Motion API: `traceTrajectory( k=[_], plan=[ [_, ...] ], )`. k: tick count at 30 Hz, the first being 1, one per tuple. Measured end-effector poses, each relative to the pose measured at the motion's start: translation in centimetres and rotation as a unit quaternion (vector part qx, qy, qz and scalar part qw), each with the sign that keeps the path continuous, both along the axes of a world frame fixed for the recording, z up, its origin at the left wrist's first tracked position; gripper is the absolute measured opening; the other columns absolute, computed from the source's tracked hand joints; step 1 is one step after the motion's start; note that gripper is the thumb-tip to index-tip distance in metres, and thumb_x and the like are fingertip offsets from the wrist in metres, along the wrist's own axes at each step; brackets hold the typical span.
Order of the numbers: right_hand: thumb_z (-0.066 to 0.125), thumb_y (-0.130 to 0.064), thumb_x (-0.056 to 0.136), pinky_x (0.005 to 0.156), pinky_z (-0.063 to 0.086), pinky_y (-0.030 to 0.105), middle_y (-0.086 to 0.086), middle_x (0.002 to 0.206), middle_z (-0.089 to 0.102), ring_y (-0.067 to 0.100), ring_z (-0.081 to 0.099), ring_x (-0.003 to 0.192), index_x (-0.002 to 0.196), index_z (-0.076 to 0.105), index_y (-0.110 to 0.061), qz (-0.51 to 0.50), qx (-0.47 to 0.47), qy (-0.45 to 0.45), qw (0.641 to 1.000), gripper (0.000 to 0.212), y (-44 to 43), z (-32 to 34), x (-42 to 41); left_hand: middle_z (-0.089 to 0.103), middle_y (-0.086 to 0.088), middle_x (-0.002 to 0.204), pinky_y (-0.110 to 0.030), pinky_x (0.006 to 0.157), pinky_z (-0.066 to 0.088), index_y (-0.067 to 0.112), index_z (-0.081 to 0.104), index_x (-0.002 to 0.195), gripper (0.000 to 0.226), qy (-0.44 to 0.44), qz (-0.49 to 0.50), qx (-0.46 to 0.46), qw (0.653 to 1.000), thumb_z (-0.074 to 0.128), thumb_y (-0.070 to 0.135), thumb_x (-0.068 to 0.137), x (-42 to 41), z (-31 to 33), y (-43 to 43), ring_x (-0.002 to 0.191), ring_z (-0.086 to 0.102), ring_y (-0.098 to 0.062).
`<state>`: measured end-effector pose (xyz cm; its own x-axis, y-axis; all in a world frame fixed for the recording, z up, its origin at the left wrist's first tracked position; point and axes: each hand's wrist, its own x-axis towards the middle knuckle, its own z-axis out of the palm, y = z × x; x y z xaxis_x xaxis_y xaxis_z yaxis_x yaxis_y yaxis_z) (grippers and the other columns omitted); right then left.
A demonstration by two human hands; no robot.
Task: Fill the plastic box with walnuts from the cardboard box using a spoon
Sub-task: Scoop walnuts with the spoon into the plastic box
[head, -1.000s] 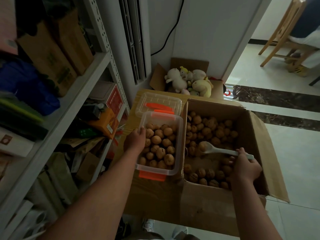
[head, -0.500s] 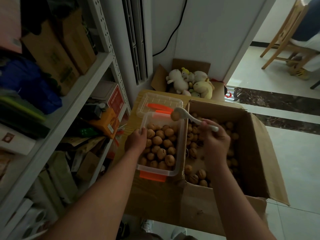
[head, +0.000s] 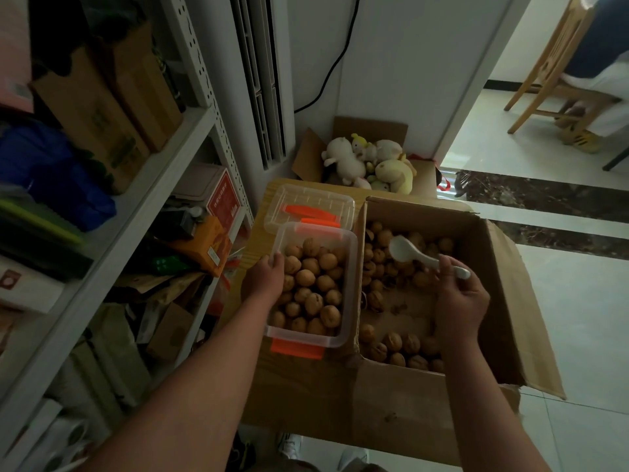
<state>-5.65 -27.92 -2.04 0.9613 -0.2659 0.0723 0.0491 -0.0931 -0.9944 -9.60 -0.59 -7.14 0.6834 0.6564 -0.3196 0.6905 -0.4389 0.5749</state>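
A clear plastic box (head: 344, 338) with orange clips holds many walnuts (head: 313, 284), nearly to its rim. My left hand (head: 264, 279) grips its left wall. To the right is an open cardboard box (head: 490, 301) with loose walnuts (head: 394, 345) on its bottom. My right hand (head: 459, 301) holds a white spoon (head: 413, 251) by the handle above the cardboard box. The spoon's bowl is empty and points toward the far left corner.
The clear lid (head: 309, 207) with orange clips lies behind the plastic box on a wooden surface. A box of plush toys (head: 371, 161) stands further back. Metal shelving (head: 143, 206) packed with cartons fills the left. A chair (head: 551, 69) and a seated person are at the far right.
The spoon carried a walnut over the plastic box's far end half a second ago. It is now empty and back over the cardboard box. My left hand has stayed on the plastic box.
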Motion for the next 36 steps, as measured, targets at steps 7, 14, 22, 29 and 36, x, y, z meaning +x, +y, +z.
traceTrajectory(
  k=[7, 14, 22, 29, 36],
  plan=[
    [0.060, -0.019, 0.091, 0.058, 0.038, 0.017, 0.003, 0.083, 0.067, 0.013, 0.058, 0.071, 0.103, 0.070, -0.005, 0.018, -0.228, 0.058, 0.972, 0.021, -1.2, -3.2, -0.8, 0.059, -0.016, 0.123, -0.033, 0.078, 0.036, 0.009, 0.056, 0.125, 0.055, 0.000, 0.001, 0.001, 1.000, 0.026, 0.047, 0.100, -0.1, -0.2, 0.1, 0.111, 0.055, -0.032],
    [0.055, -0.028, 0.094, 0.059, 0.045, 0.027, 0.002, 0.073, 0.061, 0.014, 0.057, 0.066, 0.098, 0.067, -0.008, -0.011, -0.107, 0.190, 0.976, 0.024, -0.8, -4.4, -0.9, 0.058, -0.015, 0.124, -0.036, 0.083, 0.040, 0.010, 0.055, 0.127, 0.056, 0.001, -0.001, -0.004, 1.000, 0.025, 0.049, 0.099, 0.0, -0.3, 0.2, 0.112, 0.054, -0.032],
    [0.054, -0.029, 0.095, 0.055, 0.043, 0.025, 0.004, 0.070, 0.060, 0.011, 0.056, 0.062, 0.095, 0.064, -0.010, -0.065, -0.047, 0.221, 0.972, 0.021, -1.6, -4.4, -1.1, 0.059, -0.014, 0.122, -0.033, 0.078, 0.038, 0.011, 0.055, 0.126, 0.057, -0.001, -0.004, -0.005, 1.000, 0.025, 0.050, 0.099, 0.0, -0.6, 0.3, 0.110, 0.055, -0.031],
    [0.054, -0.033, 0.094, 0.057, 0.045, 0.029, 0.004, 0.069, 0.059, 0.013, 0.055, 0.061, 0.090, 0.062, -0.017, -0.103, 0.016, 0.188, 0.977, 0.019, -2.4, -3.6, -0.8, 0.060, -0.015, 0.118, -0.033, 0.076, 0.039, 0.010, 0.057, 0.123, 0.056, -0.002, -0.004, 0.002, 1.000, 0.025, 0.050, 0.099, 0.0, -0.7, 0.4, 0.107, 0.056, -0.031],
    [0.053, -0.030, 0.095, 0.060, 0.045, 0.026, 0.002, 0.073, 0.061, 0.011, 0.055, 0.062, 0.095, 0.064, -0.017, -0.091, 0.045, 0.162, 0.982, 0.017, -2.5, -3.3, -0.5, 0.061, -0.014, 0.116, -0.033, 0.075, 0.039, 0.010, 0.057, 0.121, 0.056, -0.004, -0.002, -0.002, 1.000, 0.025, 0.050, 0.099, 0.0, -0.8, 0.4, 0.104, 0.057, -0.030]
  ],
)
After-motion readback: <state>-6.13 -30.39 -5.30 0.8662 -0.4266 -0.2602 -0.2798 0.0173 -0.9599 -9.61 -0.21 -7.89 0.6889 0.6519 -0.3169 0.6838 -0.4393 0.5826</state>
